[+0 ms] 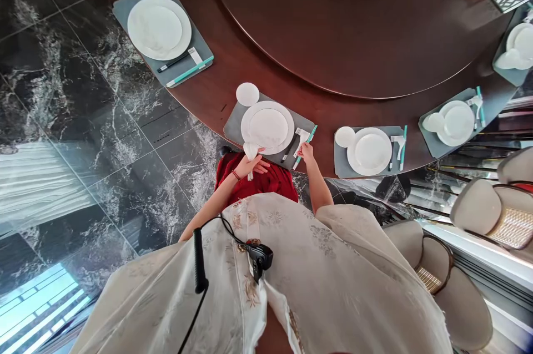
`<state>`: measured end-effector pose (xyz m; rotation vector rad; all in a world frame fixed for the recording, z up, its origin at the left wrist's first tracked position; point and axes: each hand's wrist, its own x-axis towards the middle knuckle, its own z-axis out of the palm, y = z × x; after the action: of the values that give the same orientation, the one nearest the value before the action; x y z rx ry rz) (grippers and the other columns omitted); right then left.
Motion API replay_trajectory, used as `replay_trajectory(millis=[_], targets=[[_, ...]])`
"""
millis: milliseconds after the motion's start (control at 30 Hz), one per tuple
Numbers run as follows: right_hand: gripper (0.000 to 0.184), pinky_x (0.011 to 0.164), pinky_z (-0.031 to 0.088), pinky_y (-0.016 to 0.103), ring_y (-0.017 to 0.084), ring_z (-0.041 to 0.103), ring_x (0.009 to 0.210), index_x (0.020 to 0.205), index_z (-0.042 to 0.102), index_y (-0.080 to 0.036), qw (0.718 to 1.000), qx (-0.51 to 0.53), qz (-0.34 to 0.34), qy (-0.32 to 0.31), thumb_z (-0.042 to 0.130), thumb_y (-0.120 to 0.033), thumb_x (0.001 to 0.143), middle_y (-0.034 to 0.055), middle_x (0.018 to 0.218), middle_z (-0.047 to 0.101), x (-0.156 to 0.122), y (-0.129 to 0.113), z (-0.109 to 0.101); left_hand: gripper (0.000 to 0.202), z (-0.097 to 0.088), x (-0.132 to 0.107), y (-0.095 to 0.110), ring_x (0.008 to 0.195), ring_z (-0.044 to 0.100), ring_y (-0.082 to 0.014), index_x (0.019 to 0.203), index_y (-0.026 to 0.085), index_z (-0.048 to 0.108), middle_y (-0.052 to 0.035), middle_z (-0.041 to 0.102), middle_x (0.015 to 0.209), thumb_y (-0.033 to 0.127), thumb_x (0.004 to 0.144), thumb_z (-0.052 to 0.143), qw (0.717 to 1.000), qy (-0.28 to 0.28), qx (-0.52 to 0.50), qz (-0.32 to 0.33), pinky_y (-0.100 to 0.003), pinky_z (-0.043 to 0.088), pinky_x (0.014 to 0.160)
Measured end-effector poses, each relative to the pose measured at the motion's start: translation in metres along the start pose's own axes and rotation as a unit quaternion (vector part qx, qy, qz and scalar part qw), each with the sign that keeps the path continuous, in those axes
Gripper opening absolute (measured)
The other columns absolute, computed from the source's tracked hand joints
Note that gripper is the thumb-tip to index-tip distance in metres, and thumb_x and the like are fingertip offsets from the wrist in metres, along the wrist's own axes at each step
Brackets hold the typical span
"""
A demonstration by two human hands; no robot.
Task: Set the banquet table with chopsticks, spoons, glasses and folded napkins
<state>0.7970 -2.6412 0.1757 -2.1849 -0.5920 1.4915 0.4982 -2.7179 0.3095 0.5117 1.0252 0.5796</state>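
My left hand point(250, 165) is closed around white spoons point(250, 150), their bowl ends up and handle ends showing below the fingers; how many I cannot tell. It is just in front of a white plate stack point(268, 127) on a grey placemat point(234, 127). At the placemat's right side, my right hand point(307, 152) pinches the handle of a white spoon point(301, 136) lying on a rest. Beside that spoon are a dark chopstick pair point(290, 147) and a teal-and-white narrow packet point(310, 135). A white bowl point(247, 94) stands behind the plates.
Similar place settings line the round dark wooden table point(208, 100): plates point(160, 29) at left, plates point(370, 151) at right, and others farther right. A raised turntable point(333, 38) fills the middle. A red-covered seat point(266, 182) is before me; chairs point(477, 210) stand right.
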Motion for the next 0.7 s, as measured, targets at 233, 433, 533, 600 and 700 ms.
replay_trajectory(millis=[233, 433, 533, 600, 700], targets=[[0.012, 0.055, 0.049, 0.020, 0.013, 0.061, 0.055, 0.089, 0.061, -0.017, 0.992, -0.056, -0.001, 0.117, 0.051, -0.020, 0.095, 0.0000, 0.063, 0.059, -0.030, -0.015, -0.007, 0.078, -0.042, 0.001, 0.024, 0.067, 0.077, -0.0187, 0.162, 0.013, 0.030, -0.0138, 0.080, 0.087, 0.044, 0.100, 0.063, 0.999, -0.024, 0.001, -0.030, -0.025, 0.060, 0.063], [0.027, 0.061, 0.046, 0.023, 0.016, 0.063, 0.068, 0.110, 0.071, -0.015, 0.969, -0.130, -0.181, 0.110, 0.059, -0.033, 0.093, 0.0032, 0.072, 0.068, -0.110, -0.062, 0.093, 0.081, -0.103, -0.016, 0.057, 0.041, 0.059, -0.0091, 0.165, 0.012, 0.027, -0.0015, 0.073, 0.065, 0.043, 0.099, 0.061, 0.999, -0.016, 0.034, 0.027, -0.015, 0.039, 0.040], [0.034, 0.059, 0.045, 0.023, 0.013, 0.058, 0.057, 0.096, 0.076, -0.017, 0.943, -0.092, -0.265, -0.179, 0.074, -0.048, 0.082, -0.0027, 0.059, 0.062, -0.164, -0.095, 0.198, 0.085, -0.143, -0.030, 0.073, 0.036, 0.051, -0.0065, 0.167, 0.014, 0.020, 0.0038, 0.068, 0.059, 0.038, 0.097, 0.062, 0.996, -0.020, 0.057, 0.060, -0.014, 0.031, 0.037], [0.040, 0.057, 0.046, 0.024, 0.013, 0.058, 0.052, 0.089, 0.076, -0.017, 0.903, -0.082, -0.271, -0.324, 0.078, -0.056, 0.077, -0.0037, 0.052, 0.059, -0.195, -0.115, 0.257, 0.087, -0.171, -0.041, 0.081, 0.037, 0.052, -0.0063, 0.167, 0.015, 0.019, 0.0041, 0.068, 0.059, 0.035, 0.095, 0.063, 0.995, -0.010, 0.060, 0.078, -0.013, 0.031, 0.038], [0.047, 0.055, 0.047, 0.026, 0.017, 0.062, 0.049, 0.081, 0.073, -0.018, 0.864, -0.064, -0.244, -0.435, 0.077, -0.064, 0.076, -0.0031, 0.047, 0.057, -0.223, -0.139, 0.313, 0.088, -0.209, -0.058, 0.091, 0.039, 0.055, -0.0071, 0.167, 0.015, 0.021, 0.0026, 0.069, 0.062, 0.034, 0.094, 0.065, 0.992, 0.031, 0.054, 0.106, -0.013, 0.035, 0.039]])
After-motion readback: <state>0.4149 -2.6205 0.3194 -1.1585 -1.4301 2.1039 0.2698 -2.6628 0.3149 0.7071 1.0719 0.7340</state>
